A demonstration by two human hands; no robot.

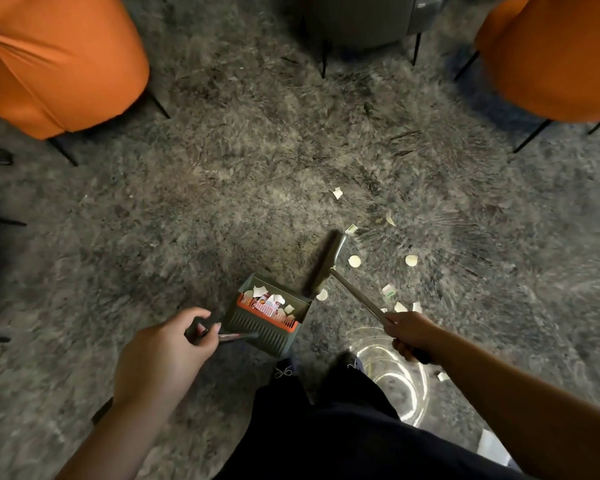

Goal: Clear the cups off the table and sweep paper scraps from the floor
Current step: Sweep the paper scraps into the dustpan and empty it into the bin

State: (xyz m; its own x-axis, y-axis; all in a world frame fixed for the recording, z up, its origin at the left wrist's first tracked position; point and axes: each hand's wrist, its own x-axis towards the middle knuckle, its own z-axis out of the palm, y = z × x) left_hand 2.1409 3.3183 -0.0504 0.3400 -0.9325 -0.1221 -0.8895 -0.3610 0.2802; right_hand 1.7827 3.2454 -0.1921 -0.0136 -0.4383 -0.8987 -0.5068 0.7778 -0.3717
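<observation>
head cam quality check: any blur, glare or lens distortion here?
Head view: wide-angle bend curves the orange chairs at the corners; the rug edges smear radially. Lighting is dim, brightest mid-rug. Glare rings on the clear glass surface by the right hand. Dustpan, broom head and paper scraps read fairly sharp; left hand slightly soft.

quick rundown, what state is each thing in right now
dustpan: on the carpet, scraps inside, left hand grips its handle
broom: head on the carpet, right hand grips its handle
paper scraps: several loose on the carpet right of the broom
orange chairs: upright, unoccupied
</observation>
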